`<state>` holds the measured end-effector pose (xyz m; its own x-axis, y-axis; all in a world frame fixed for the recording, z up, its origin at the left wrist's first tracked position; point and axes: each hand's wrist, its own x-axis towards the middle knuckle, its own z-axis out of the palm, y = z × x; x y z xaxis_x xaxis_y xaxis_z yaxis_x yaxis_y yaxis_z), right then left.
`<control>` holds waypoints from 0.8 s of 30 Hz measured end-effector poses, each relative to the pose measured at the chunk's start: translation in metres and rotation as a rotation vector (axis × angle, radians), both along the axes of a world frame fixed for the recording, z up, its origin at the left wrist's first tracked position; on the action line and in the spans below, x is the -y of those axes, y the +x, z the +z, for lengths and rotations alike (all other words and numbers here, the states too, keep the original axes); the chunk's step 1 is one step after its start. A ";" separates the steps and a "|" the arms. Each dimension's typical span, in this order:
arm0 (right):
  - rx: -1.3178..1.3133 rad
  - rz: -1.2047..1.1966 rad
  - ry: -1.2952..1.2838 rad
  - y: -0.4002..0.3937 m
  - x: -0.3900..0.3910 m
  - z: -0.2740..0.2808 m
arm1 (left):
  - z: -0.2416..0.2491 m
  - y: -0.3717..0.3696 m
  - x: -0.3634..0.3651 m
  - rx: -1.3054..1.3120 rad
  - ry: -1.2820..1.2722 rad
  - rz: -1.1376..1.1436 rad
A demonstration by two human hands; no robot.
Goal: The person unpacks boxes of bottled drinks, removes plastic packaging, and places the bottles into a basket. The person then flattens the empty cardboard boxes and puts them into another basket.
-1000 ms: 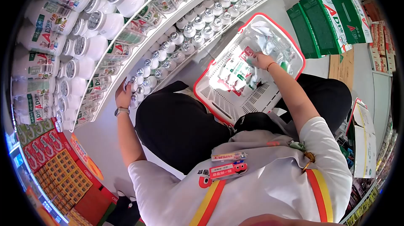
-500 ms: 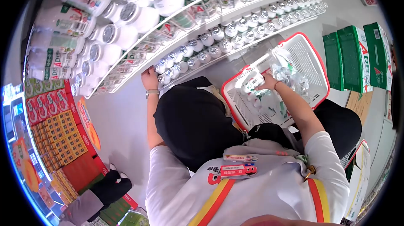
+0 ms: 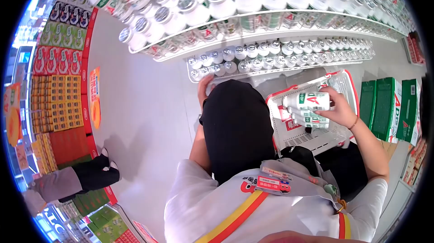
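My right hand [image 3: 338,108] is closed on a small pack of white bottles [image 3: 308,101] with green and red print, lying sideways. The pack hangs over the white basket with a red rim [image 3: 276,134], which stands between my legs. Clear plastic wrap [image 3: 339,82] shows at the basket's far end. At the near left corner of the lower shelf [image 3: 217,79], my left hand [image 3: 205,88] has its fingers curled at the edge, partly hidden by my knee. Rows of silver-capped white bottles [image 3: 256,63] stand on that shelf.
Above is a shelf [image 3: 253,12] of larger white bottles. Green cartons [image 3: 384,103] stand to the right. A promotional display of boxes [image 3: 58,103] lines the left, with another person [image 3: 77,182] standing beside it.
My right hand has lifted the bottle pack from inside the basket to above it. The view has shifted, and my left hand stays by the lower shelf's corner.
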<state>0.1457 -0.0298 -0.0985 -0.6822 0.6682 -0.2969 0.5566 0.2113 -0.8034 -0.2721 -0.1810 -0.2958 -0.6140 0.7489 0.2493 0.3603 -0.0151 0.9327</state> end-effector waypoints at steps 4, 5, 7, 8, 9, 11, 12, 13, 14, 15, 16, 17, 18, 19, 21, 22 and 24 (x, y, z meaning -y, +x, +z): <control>-0.149 0.018 0.261 -0.036 0.008 0.046 | 0.041 0.014 -0.009 0.408 -0.124 -0.254; -0.237 0.023 0.390 -0.050 0.012 0.049 | 0.061 0.017 -0.016 0.477 -0.168 -0.341; -0.292 0.046 0.562 -0.085 0.011 0.040 | 0.091 0.022 -0.031 0.548 -0.211 -0.445; -0.311 0.028 0.521 -0.102 0.009 0.030 | 0.104 0.025 -0.042 0.307 0.013 -0.460; -0.351 0.065 0.607 -0.120 0.006 0.015 | 0.113 0.026 -0.053 0.063 0.237 -0.467; -0.487 0.079 0.612 -0.153 0.006 -0.007 | 0.120 0.023 -0.071 0.521 0.200 -0.588; -0.532 0.104 0.518 -0.165 0.006 -0.014 | 0.123 0.022 -0.076 0.984 0.143 -0.675; -0.531 0.095 0.522 -0.174 0.006 -0.022 | 0.128 0.017 -0.075 0.983 0.139 -0.685; -0.599 0.026 0.371 -0.180 0.005 -0.029 | 0.135 0.007 -0.073 0.528 0.084 -0.685; -0.664 -0.047 0.218 -0.184 0.003 -0.030 | 0.138 0.001 -0.072 0.075 0.031 -0.664; -0.659 -0.033 0.147 -0.182 -0.001 -0.029 | 0.135 0.000 -0.073 0.060 -0.028 -0.631; -0.660 -0.052 0.149 -0.178 -0.004 -0.030 | 0.132 0.002 -0.073 0.059 -0.033 -0.650; -0.567 -0.063 0.208 -0.173 -0.005 -0.030 | 0.134 0.008 -0.072 -0.095 -0.060 -0.567; -0.471 -0.074 0.265 -0.166 -0.006 -0.029 | 0.136 0.011 -0.075 -0.248 -0.080 -0.484; -0.373 -0.086 0.166 -0.135 -0.004 -0.032 | 0.124 0.000 -0.084 -0.586 0.044 -0.489; -0.262 0.013 0.282 -0.114 -0.005 -0.036 | 0.122 -0.005 -0.085 -0.691 0.134 -0.459; -0.076 0.104 0.367 -0.071 0.000 -0.039 | 0.113 -0.023 -0.084 -0.856 0.103 -0.372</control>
